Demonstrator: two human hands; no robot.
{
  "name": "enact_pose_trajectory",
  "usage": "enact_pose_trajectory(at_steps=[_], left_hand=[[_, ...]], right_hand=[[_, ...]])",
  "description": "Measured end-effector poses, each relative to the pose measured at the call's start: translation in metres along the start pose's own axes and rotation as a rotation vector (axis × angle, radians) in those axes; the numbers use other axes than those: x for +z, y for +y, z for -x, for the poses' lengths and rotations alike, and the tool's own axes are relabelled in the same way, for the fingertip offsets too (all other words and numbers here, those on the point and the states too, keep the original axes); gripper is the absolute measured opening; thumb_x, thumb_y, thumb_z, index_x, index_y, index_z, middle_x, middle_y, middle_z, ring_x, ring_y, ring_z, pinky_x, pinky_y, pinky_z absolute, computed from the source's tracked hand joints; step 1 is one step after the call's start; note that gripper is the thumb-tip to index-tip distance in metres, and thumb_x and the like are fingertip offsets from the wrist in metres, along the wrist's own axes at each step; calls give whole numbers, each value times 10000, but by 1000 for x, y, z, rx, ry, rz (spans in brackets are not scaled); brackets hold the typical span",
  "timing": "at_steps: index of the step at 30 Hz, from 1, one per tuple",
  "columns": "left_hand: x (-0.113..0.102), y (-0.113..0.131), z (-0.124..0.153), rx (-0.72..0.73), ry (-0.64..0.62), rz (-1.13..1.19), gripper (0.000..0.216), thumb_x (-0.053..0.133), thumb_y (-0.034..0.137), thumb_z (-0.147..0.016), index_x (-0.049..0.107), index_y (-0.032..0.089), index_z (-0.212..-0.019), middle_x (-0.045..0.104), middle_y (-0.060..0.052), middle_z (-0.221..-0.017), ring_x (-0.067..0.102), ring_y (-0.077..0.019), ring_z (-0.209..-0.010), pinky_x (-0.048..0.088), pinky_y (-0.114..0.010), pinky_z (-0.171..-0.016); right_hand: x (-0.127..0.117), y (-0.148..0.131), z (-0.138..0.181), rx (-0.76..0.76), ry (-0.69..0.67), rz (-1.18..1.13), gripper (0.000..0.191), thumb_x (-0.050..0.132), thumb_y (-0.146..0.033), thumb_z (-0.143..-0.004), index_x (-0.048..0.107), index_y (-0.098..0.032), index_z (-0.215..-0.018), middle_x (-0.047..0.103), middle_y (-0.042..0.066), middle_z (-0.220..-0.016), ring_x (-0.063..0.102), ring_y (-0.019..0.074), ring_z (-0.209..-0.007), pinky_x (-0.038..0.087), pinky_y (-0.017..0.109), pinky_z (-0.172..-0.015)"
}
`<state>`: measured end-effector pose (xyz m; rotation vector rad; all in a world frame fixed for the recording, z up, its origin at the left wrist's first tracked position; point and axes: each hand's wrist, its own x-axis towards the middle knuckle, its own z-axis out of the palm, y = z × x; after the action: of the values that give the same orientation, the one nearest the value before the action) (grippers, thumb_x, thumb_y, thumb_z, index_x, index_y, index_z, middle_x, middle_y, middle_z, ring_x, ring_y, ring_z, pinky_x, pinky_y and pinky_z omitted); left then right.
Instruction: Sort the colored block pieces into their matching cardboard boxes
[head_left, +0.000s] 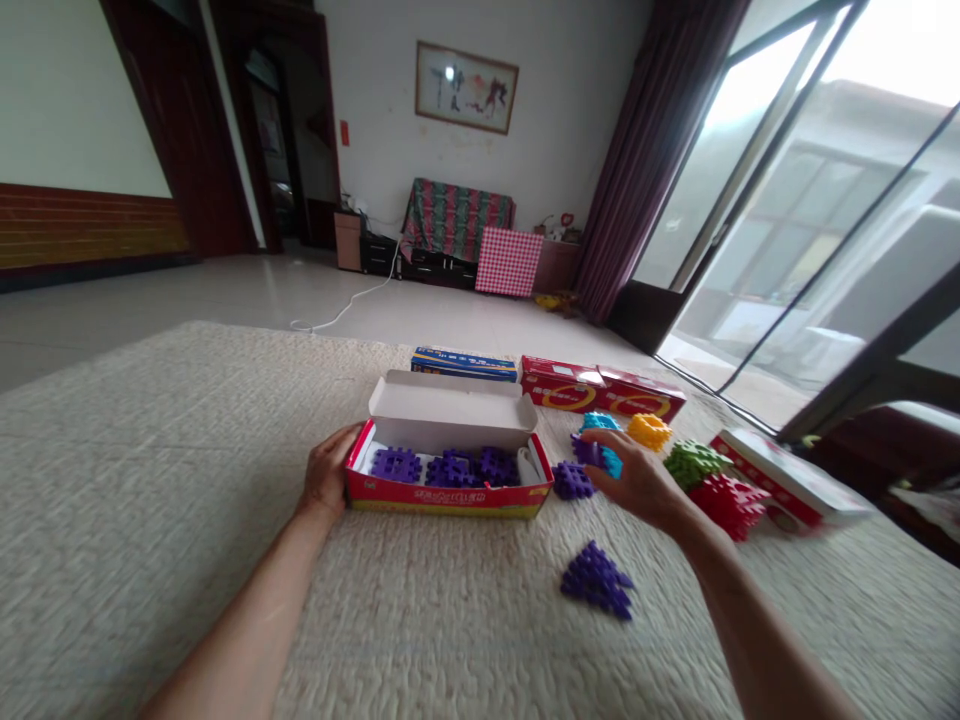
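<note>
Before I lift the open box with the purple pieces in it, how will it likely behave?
The open box looks like thin card, so its walls may flex if squeezed. The purple pieces inside seem loose, so they could slide if it tilts. Its lid stands up along the far side, so it will probably flap.

Bare arms (251, 600) forward, hands (634, 478) well apart
</note>
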<state>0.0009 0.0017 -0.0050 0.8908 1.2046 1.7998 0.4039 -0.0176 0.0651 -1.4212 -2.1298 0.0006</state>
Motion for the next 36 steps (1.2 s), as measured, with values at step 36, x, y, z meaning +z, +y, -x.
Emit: enact_pose_trajectory(at_steps=[36], left_hand=[[-2, 6, 0, -74, -60, -36, 394, 657, 477, -724, 750, 145, -916, 753, -77, -903, 679, -238, -860, 509, -305, -772]], right_hand=[[34, -137, -87, -202, -427, -108, 303, 549, -127, -736, 647, -221, -1006, 702, 28, -985, 647, 189, -908, 486, 322, -840]])
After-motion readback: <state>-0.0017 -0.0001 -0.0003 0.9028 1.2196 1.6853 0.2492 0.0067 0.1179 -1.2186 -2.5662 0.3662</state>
